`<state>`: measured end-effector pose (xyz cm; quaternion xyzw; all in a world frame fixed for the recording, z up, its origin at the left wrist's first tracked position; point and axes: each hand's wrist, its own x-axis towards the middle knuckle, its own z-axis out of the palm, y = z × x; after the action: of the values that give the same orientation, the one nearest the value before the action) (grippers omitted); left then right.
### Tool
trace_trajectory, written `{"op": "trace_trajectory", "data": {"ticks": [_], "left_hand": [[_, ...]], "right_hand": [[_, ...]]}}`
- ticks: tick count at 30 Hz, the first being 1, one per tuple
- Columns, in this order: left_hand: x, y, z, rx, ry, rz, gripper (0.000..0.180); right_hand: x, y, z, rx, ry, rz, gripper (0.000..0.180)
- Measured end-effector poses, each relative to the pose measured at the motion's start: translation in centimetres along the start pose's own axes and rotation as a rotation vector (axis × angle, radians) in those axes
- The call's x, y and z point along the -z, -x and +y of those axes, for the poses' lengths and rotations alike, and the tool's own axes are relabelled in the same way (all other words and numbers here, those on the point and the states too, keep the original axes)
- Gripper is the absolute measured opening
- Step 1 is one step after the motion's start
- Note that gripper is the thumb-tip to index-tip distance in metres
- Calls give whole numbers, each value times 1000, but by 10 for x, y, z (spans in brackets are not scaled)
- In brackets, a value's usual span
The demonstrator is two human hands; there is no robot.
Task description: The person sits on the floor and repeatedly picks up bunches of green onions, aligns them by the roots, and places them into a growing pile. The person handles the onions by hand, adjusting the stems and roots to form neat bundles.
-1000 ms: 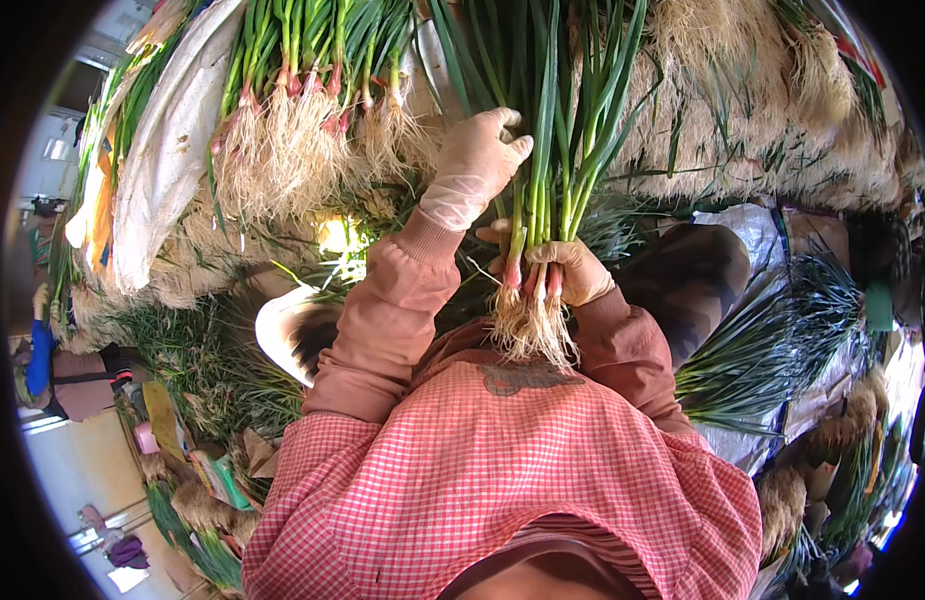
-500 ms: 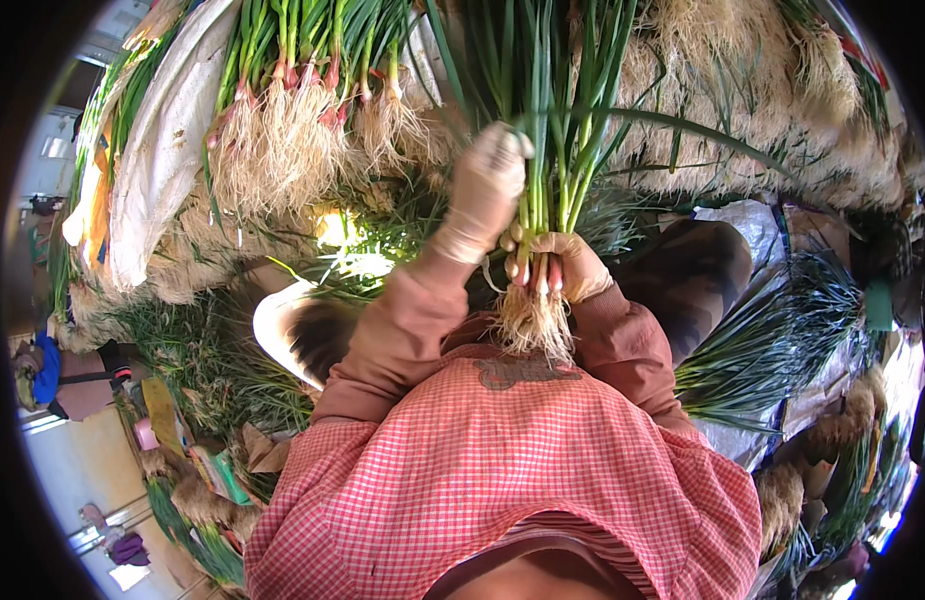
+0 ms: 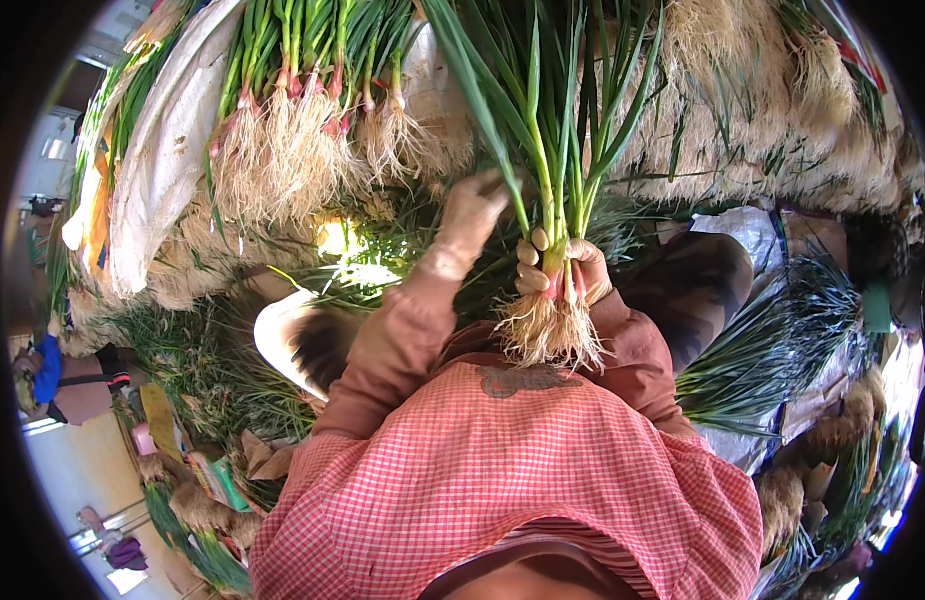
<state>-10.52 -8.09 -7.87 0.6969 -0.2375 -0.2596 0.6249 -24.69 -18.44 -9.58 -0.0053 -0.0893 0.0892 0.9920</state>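
My right hand [image 3: 582,262], in a thin pale glove, is wrapped round a bunch of green garlic [image 3: 550,205] just above the bulbs. The bunch stands upright before my chest, with long flat leaves pointing away and reddish bulbs over pale, stringy roots [image 3: 550,335] toward me. To the left of the stems is my left hand [image 3: 475,208], gloved too. Its fingers are smeared by motion beside an outer leaf, so their grip does not show.
More green garlic [image 3: 302,130] lies at the far left, roots toward me, beside a white sheet [image 3: 172,140]. Thick rows of roots [image 3: 752,110] fill the far right. Loose leaves [image 3: 222,350] lie left of my legs, and a leafy pile [image 3: 772,345] lies to the right.
My left hand has dropped slightly, nearer me. The long leaf that stretched rightward across the bunch no longer shows there. The bunch has turned in my right hand, whose fingers now show in front.
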Motion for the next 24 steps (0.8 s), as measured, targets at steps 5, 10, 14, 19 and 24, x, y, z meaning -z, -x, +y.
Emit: {"op": "trace_trajectory", "data": {"ticks": [5, 10, 14, 19, 24], "left_hand": [[-29, -14, 24, -49, 649, -190, 29], [-39, -8, 27, -105, 736, -65, 25], [-35, -8, 5, 276, 1412, -427, 27], [16, 6, 8, 186, -246, -686, 37], [81, -58, 118, -496, -1170, 426, 31]], "right_hand": [[-3, 9, -3, 33, 4, 32, 32], [-5, -2, 1, 56, 7, -3, 30], [-17, -11, 10, 53, -34, -140, 27], [-58, 2, -5, 107, 149, -59, 27], [-64, -23, -32, 101, 210, 150, 68]]}}
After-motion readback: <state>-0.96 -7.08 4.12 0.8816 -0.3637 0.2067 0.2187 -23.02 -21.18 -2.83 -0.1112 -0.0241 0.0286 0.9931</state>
